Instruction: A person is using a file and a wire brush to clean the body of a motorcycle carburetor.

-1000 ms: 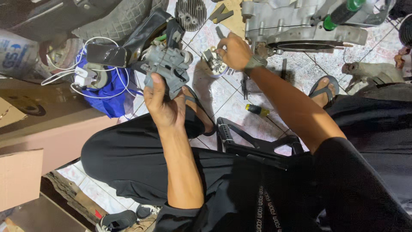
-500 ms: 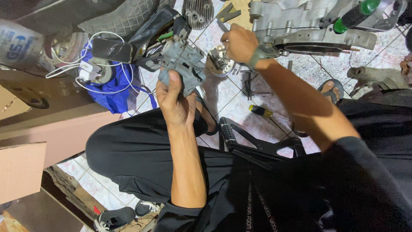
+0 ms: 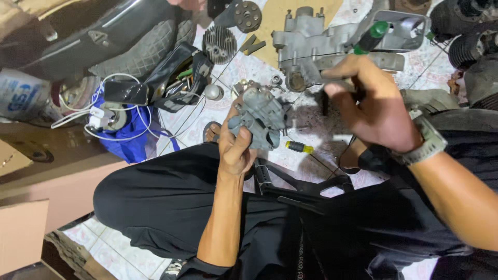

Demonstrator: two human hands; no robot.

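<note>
My left hand (image 3: 236,150) grips a grey metal carburetor (image 3: 258,116) and holds it up over my lap. My right hand (image 3: 373,106), with a grey watch (image 3: 428,142) on its wrist, is closed round a screwdriver whose green and black handle (image 3: 371,36) sticks out above the fingers. That hand is to the right of the carburetor and apart from it. A grey engine casing (image 3: 316,44) lies on the tiled floor just beyond both hands.
A yellow-handled screwdriver (image 3: 301,148) lies on the floor below the carburetor. A finned cylinder (image 3: 219,45), a black pouch of tools (image 3: 179,80), white cables (image 3: 104,116) on a blue bag (image 3: 129,142) and cardboard boxes (image 3: 31,228) are at the left. A black metal stand (image 3: 290,186) rests across my lap.
My right hand drew back from the small parts by the carburetor towards me and now holds the green-handled screwdriver. My left hand kept hold of the carburetor; the view shifted.
</note>
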